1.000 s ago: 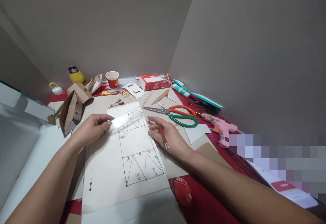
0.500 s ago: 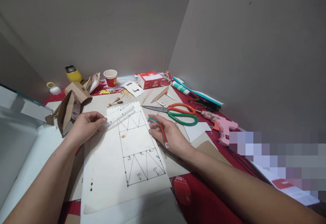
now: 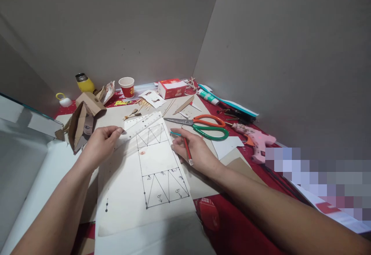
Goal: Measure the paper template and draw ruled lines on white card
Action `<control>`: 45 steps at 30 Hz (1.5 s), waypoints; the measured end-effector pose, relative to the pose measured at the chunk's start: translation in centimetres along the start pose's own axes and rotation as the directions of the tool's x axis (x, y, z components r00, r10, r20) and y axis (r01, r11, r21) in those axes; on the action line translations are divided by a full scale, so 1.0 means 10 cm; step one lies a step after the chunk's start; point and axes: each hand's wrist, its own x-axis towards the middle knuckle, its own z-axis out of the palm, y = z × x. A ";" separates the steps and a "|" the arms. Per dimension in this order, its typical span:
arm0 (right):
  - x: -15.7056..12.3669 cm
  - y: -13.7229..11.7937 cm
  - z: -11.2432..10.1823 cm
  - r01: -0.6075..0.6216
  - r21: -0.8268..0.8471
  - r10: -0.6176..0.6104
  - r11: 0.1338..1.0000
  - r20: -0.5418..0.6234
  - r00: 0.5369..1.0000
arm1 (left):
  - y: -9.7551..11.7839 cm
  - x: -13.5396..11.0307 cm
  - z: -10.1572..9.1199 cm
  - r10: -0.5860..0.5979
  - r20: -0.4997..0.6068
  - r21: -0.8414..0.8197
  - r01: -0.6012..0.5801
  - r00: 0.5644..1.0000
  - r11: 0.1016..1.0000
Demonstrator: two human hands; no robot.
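Observation:
A white sheet of paper [image 3: 156,158] with a drawn pattern of rectangles and triangles lies in front of me. My left hand [image 3: 100,145] pinches the left end of a clear plastic ruler [image 3: 142,124], which lies slanted across the top of the drawing. At the paper's right edge my right hand [image 3: 194,150] rests with its fingers closed round a red pen [image 3: 187,151], whose teal tip points toward the drawing.
Orange and green scissors [image 3: 203,125] lie just past my right hand. A pink glue gun [image 3: 256,141] sits to the right. At the back stand a red paper cup [image 3: 127,87], a yellow bottle [image 3: 85,83], a red box [image 3: 172,88] and a folded cardboard piece [image 3: 82,121].
The ruler has shifted up and away, from across the upper triangles to the top edge of the drawing, tilting more. My right hand has barely moved.

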 end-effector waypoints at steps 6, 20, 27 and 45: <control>0.01 -0.02 0.00 -0.001 0.059 0.001 0.998 -0.003 1.000 | 0.06 -0.01 0.03 -0.042 0.080 -0.219 0.058 0.996 0.974; 0.02 0.02 0.02 -0.014 0.206 0.018 0.978 -0.017 1.000 | 0.32 -0.28 -0.06 -0.152 0.151 -0.414 0.202 0.977 0.888; 0.03 0.02 0.02 -0.012 0.211 0.014 0.978 -0.009 1.000 | 0.12 -0.81 0.14 -0.260 0.221 -0.386 0.329 0.940 0.862; 0.07 0.03 -0.09 0.107 0.084 -0.097 0.991 -0.119 0.988 | 0.15 -0.69 0.09 -0.219 0.163 -0.412 0.268 0.962 0.871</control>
